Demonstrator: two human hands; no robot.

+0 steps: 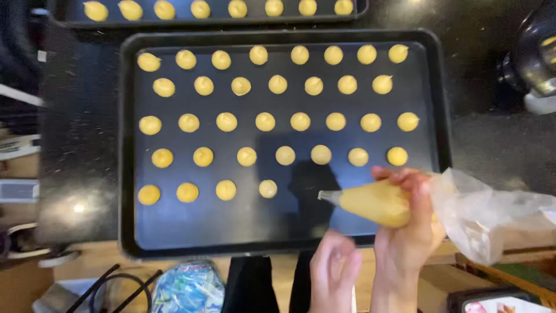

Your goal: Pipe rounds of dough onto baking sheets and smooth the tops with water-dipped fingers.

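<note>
Dark counter (492, 150); 2 trays (431, 87), right hand (408, 232) gripping piping bag (376, 203).

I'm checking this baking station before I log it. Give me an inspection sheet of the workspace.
Surface: dark counter, wooden edge at the near side.
Job's things: dark tray with five rows of yellow dough mounds, the nearest row part filled; piping bag with its tip over the tray.
Clutter: crumpled blue-white wrapper.
Hands: right hand grips the bag; left hand below it, blurred, holding nothing.
Cables: black loops at bottom left.
Surroundings: second tray behind, dark appliance at right.
</note>
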